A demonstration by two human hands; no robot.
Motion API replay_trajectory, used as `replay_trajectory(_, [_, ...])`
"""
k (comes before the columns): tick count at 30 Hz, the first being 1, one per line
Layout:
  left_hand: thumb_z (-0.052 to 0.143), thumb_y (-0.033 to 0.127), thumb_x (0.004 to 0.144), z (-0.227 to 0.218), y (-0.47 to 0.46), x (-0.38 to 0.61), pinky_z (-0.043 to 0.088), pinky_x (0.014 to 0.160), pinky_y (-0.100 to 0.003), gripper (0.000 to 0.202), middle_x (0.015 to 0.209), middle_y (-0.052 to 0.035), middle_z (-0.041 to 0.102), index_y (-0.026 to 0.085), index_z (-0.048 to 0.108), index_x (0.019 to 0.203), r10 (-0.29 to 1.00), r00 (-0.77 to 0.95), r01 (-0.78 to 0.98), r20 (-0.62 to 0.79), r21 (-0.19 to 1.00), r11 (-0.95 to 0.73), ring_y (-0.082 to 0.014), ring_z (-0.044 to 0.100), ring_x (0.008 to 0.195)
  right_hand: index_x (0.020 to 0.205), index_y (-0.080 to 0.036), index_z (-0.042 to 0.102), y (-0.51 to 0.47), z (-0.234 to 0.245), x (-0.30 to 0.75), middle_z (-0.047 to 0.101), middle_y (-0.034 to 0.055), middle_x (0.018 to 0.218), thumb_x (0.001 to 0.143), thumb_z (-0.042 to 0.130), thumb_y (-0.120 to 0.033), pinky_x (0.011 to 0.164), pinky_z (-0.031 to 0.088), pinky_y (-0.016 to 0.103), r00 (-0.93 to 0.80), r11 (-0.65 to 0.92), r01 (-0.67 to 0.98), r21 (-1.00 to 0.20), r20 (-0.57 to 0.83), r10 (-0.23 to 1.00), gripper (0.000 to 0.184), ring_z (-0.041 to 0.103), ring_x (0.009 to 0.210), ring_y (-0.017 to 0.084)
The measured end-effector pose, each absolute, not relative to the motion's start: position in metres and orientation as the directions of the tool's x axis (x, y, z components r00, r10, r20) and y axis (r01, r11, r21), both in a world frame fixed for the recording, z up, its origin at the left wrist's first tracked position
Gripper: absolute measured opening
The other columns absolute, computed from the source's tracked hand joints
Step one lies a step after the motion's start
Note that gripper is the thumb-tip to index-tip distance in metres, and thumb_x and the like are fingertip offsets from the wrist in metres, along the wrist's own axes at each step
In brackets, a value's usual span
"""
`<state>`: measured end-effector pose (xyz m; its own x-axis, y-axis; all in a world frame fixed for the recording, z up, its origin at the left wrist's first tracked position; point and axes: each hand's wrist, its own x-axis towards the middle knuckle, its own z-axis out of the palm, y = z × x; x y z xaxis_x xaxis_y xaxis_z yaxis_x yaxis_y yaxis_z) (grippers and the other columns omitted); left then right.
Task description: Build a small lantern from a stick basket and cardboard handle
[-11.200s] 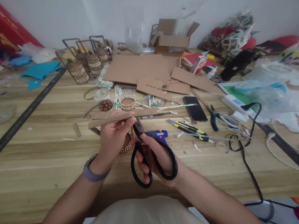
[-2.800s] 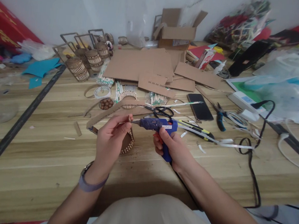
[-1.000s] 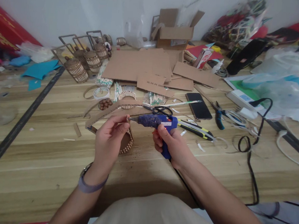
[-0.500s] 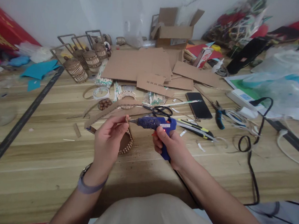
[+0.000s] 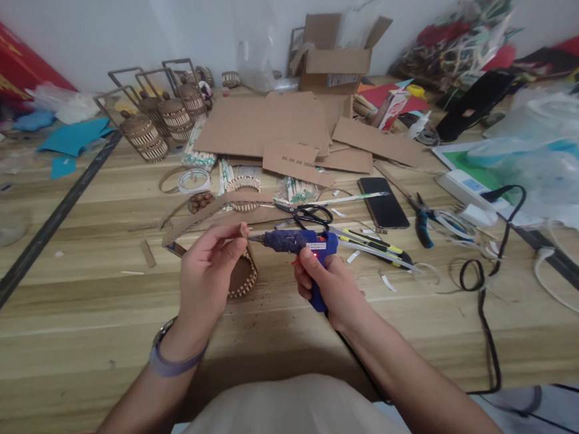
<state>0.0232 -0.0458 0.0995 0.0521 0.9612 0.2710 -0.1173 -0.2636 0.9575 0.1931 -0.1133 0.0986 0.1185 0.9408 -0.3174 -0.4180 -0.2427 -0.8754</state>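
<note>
Pale wood bench point(image 5: 91, 322) runs up to a plain wall point(image 5: 200, 16). Against it, the left hand point(image 5: 210, 261) pinches one brown piece point(image 5: 243, 229) between thumb and fingertips, right at the nozzle point(image 5: 256, 238) of one glue gun point(image 5: 292, 240). The right hand point(image 5: 327, 283) wraps the gun's grip, fingers at its trigger. Whether nozzle and piece touch, I can't tell.

To do this well, I'd squeeze gently for a thin, even line, hold the gun steady, and keep the pinching fingertips off the hot metal.

Left of the gun lie one card strip point(image 5: 193, 223), perhaps joined to that piece, and, nearer the person, one round tub point(image 5: 250, 287). Just beyond the gun: one pair of scissors point(image 5: 297, 212). To its right: two cutters point(image 5: 375, 244), it seems, one phone point(image 5: 383, 203) and one pair of pliers point(image 5: 423, 229). Beyond it, leftward, are one white roll point(image 5: 182, 181), beads point(image 5: 202, 203) too small to count and four handled pots point(image 5: 145, 140); straight beyond, overlapping cardboard point(image 5: 261, 124) and one open box point(image 5: 336, 61).
</note>
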Motion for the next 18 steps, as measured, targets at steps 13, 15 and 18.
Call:
replay_trajectory(13, [0.083,0.039,0.081,0.1028,-0.0471,0.0224,0.055,0.089,-0.030,0.023,0.100,-0.0026,0.077,0.023,0.077,0.097,0.965,0.055,-0.114,0.256,0.962,-0.249,-0.0180,0.071,0.095,0.069,-0.019,0.061,-0.1187,0.1034,0.1923,0.052,-0.0031,0.056,0.057,0.081,-0.077,0.044,0.031,0.023,0.140,-0.249,-0.449,-0.858,-0.343,0.929,0.062,0.043,0.050,0.010])
replay_trajectory(15, [0.083,0.040,0.080,0.1022,-0.0466,0.0222,0.055,0.088,-0.030,0.025,0.100,-0.0025,0.077,0.023,0.077,0.097,0.964,0.055,-0.112,0.259,0.961,-0.252,-0.0182,0.071,0.095,0.069,-0.020,0.061,-0.1193,0.1050,0.1921,0.052,-0.0035,0.056,0.057,0.081,-0.077,0.043,0.030,0.023,0.138,-0.240,-0.455,-0.858,-0.334,0.932,0.062,0.042,0.049,0.009])
replay_trajectory(18, [0.083,0.040,0.080,0.1012,-0.0459,0.0218,0.055,0.090,-0.031,0.025,0.101,-0.0027,0.077,0.023,0.077,0.097,0.961,0.050,-0.104,0.272,0.958,-0.266,-0.0186,0.071,0.096,0.069,-0.020,0.061,-0.1197,0.1077,0.1920,0.051,-0.0040,0.055,0.058,0.081,-0.076,0.043,0.030,0.024,0.136,-0.223,-0.457,-0.861,-0.315,0.939,0.061,0.041,0.049,0.009])
